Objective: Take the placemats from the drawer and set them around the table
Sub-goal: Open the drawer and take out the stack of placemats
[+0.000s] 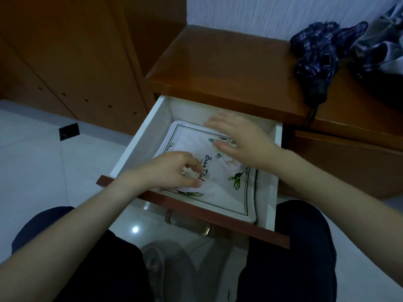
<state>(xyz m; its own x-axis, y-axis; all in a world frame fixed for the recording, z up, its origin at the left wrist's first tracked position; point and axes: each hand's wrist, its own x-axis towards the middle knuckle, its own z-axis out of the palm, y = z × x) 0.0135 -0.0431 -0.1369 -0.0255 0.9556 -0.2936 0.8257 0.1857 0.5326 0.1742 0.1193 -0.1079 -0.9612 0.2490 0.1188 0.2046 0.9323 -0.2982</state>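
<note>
A stack of white placemats (220, 192) with a dark border line, green leaf prints and the word "Beautiful" lies inside the pulled-out white drawer (141, 136). My left hand (172, 171) hovers over the near left part of the top mat, fingers loosely curled, holding nothing I can see. My right hand (237, 138) lies over the far right part of the mat with its fingers straight and spread. Both hands are slightly blurred.
The drawer has a brown wooden front (218, 216) with a metal handle (187, 223). A folded blue checked umbrella (320, 53) lies on the wooden cabinet top (218, 62). My knees frame the drawer above a white tiled floor (43, 160). A wooden panel (65, 51) stands to the left.
</note>
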